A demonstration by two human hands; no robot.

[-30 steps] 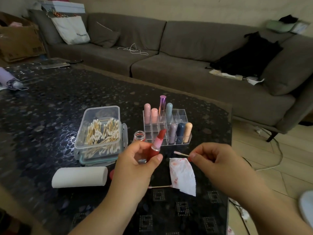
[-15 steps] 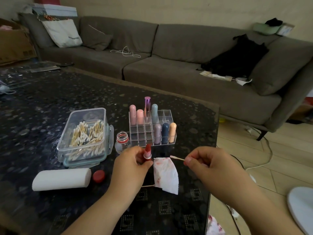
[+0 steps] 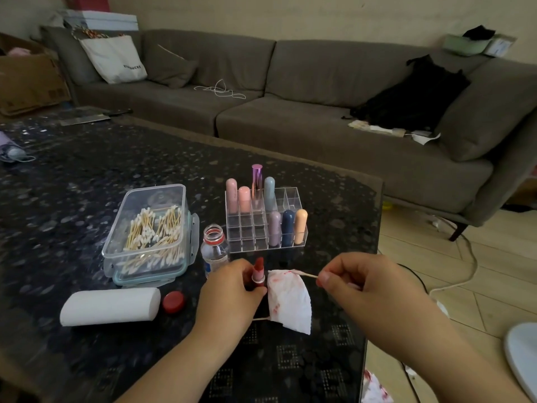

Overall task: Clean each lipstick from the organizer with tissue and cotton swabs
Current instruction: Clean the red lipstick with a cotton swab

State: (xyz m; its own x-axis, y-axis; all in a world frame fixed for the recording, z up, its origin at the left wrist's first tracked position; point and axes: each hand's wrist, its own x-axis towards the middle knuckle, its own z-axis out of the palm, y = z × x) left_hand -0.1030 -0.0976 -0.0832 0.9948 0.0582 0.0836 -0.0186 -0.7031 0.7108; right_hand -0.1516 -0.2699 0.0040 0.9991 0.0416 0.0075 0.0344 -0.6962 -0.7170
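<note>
a grey sofa (image 3: 290, 117) is seen beyond the far edge of the dark speckled table (image 3: 87, 175), with a white tote bag (image 3: 114, 58) and a black garment (image 3: 412, 94) lying on it. all further positions are given relative to the clear organizer (image 3: 263, 225), which stands on the table near the middle of the view.

left of the organizer, a clear plastic box (image 3: 151, 234) filled with cotton swabs is noted. nearer the camera than that box, and to the organizer's front left, a white tissue roll (image 3: 110, 306) is laid on its side. seven capped lipsticks are stood upright in the organizer: four in its back row and three at the right end of a nearer row.

just in front of the organizer, a red-stained tissue (image 3: 289, 301) is lying on the table. touching the organizer's front left corner, or very nearly so, an open small bottle (image 3: 214, 248) is stood; its red cap (image 3: 173, 301) is found further to the front left, beside the roll.

the left hand (image 3: 229, 292) is closed around the base of an uncapped red lipstick (image 3: 258, 273), held upright just in front of the organizer. the right hand (image 3: 366, 289), in front and to the right, is pinched on a cotton swab (image 3: 303, 274), whose tip is over the top edge of the stained tissue; contact cannot be confirmed.
</note>
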